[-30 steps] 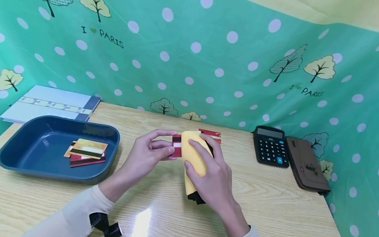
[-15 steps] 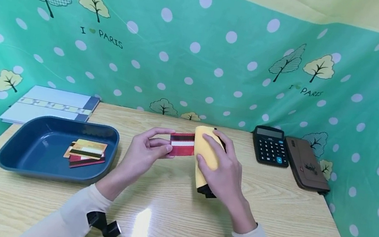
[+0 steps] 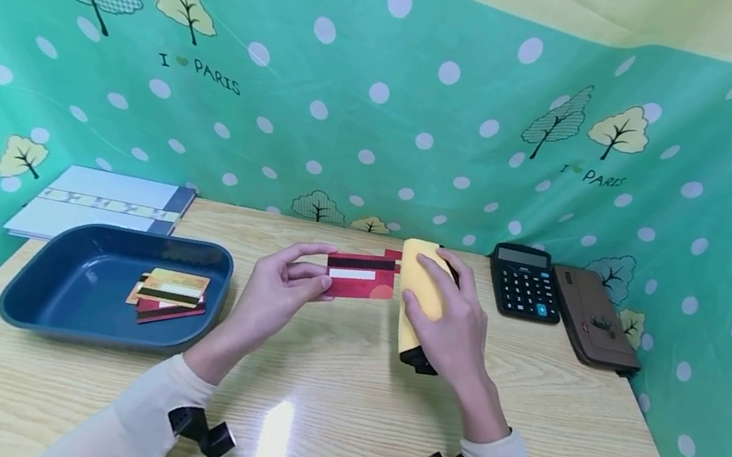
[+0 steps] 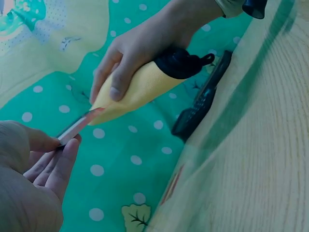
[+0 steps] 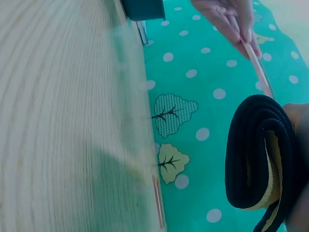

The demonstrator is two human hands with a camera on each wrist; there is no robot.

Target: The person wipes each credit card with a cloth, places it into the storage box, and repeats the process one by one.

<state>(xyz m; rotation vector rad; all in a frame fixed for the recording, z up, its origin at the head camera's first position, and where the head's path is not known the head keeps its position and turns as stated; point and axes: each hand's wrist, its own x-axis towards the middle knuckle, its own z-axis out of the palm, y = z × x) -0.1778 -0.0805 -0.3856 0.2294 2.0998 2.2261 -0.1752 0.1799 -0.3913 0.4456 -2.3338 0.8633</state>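
Note:
In the head view my left hand (image 3: 277, 290) pinches a red bank card (image 3: 357, 280) by its left end, thumb on the near side. A black stripe and a white strip face up on it. My right hand (image 3: 458, 331) grips a folded yellow cloth (image 3: 412, 265) with black edging. The card's far end is right at the cloth's left edge. From the left wrist, the card (image 4: 79, 126) points at the end of the yellow roll (image 4: 157, 86). Layered black and yellow folds of the cloth (image 5: 241, 150) show in the right wrist view.
A blue tray (image 3: 59, 280) at left holds several red and gold cards (image 3: 172, 287). Behind it lies a pale notebook (image 3: 115, 189). Another red card (image 3: 392, 254) lies behind the hands. A calculator (image 3: 524, 287) and a brown zip pouch (image 3: 589, 313) are at back right.
My right hand has moved to the right with the cloth, away from my left hand. The red card, mostly covered by the cloth before, now shows along its length. The left hand has barely moved.

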